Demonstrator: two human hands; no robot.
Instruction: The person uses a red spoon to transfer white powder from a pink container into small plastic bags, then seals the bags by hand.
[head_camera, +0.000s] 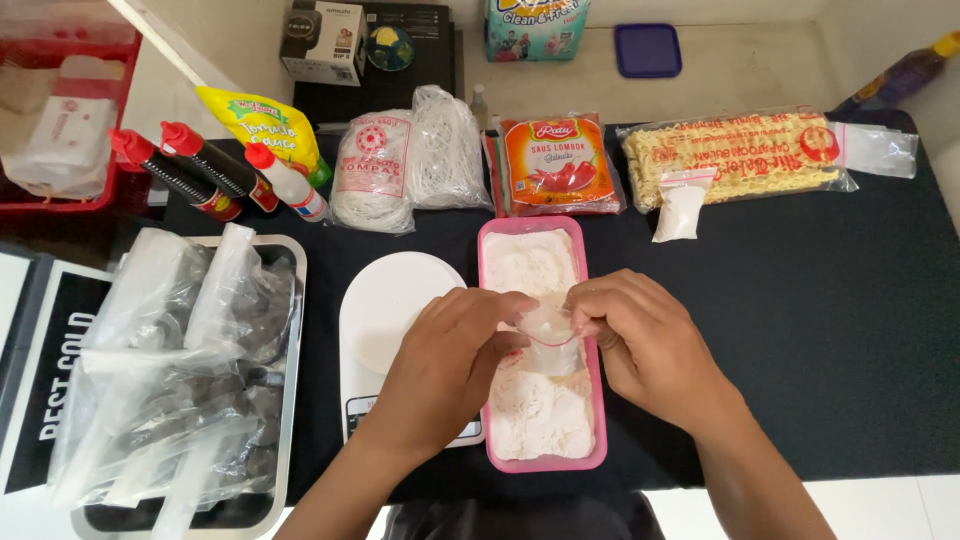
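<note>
A pink rectangular container (597, 400) full of white powder sits in the middle of the black table. Over it, my left hand (450, 355) and my right hand (645, 335) together pinch a small clear plastic bag (548, 328) by its mouth. The bag hangs just above the powder. A white kitchen scale (385, 310) stands directly left of the container, under my left wrist.
A metal tray (290, 400) piled with clear plastic bags lies at the left. Along the back stand sauce bottles (200, 170), bags of white noodles (410, 160), an orange sauce pack (555, 165), a pack of yellow noodles (740, 150) and a small bag of white powder (680, 208).
</note>
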